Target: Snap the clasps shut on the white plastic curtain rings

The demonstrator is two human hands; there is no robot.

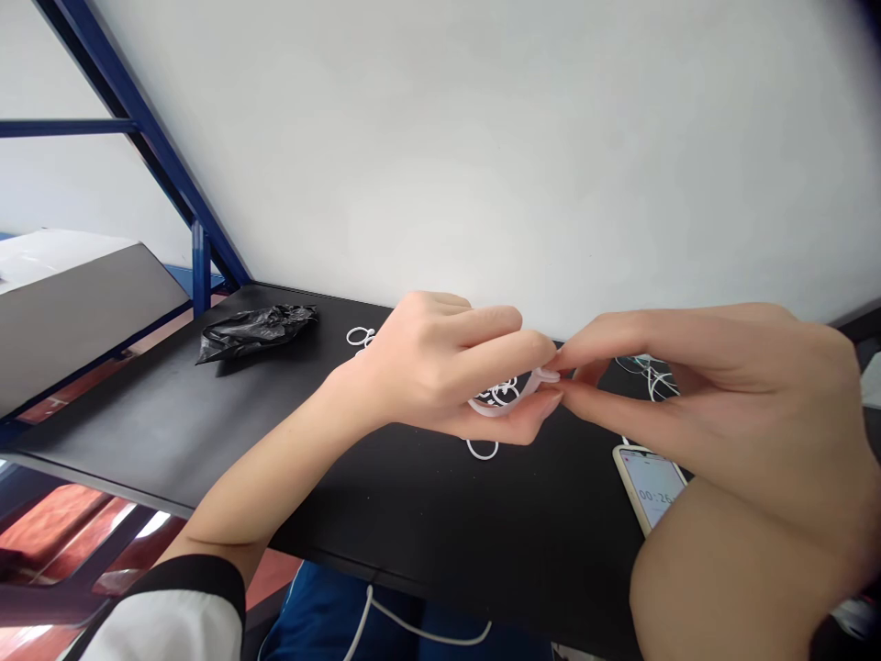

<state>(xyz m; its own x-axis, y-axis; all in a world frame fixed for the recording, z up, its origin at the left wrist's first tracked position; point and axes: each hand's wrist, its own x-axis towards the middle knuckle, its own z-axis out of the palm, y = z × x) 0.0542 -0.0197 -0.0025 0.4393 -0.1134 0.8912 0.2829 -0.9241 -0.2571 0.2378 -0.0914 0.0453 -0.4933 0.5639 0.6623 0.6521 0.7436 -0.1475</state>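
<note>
A thin white plastic ring (490,409) is held over the black table, between my two hands. My left hand (447,363) is closed on its left side, and those fingers hide part of it. At the ring's right end, the thumb and forefinger of my right hand (716,395) pinch a small pale tip. Beneath, another white ring (483,450) lies on the table, with more white loops seen through the held one. Farther left, a small white ring (358,337) shows beside my left wrist.
A crumpled black plastic bag (258,332) lies at the table's back left. On the right, a phone (651,487) displays a timer, with tangled thin wires (653,378) behind it. A white cable (419,629) hangs at the front edge. Blue metal framing (158,156) rises at left.
</note>
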